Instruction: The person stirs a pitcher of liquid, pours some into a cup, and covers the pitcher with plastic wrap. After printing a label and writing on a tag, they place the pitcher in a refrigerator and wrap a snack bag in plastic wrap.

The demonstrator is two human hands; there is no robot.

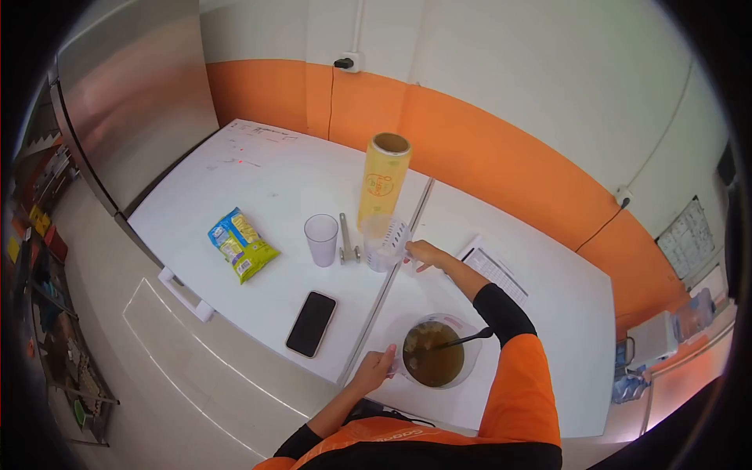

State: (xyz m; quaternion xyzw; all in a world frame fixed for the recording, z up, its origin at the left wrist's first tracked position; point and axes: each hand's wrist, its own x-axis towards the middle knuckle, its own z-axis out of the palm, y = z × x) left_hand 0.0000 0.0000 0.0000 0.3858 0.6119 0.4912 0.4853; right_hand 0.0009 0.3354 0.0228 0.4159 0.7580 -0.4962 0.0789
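Observation:
My left hand is closed on the handle of a clear pitcher near the table's front edge. Brown liquid with pale lumps fills part of it, and a black-handled utensil leans in the liquid. My right hand grips the handle of a clear measuring cup with dark markings, in front of a tall yellow roll. Left of the cup are a metal tool and a frosted tumbler.
A black phone lies near the front edge, and a blue and green packet farther left. Printed papers lie beyond my right forearm. The white table has a seam across it. A steel cabinet stands at the left.

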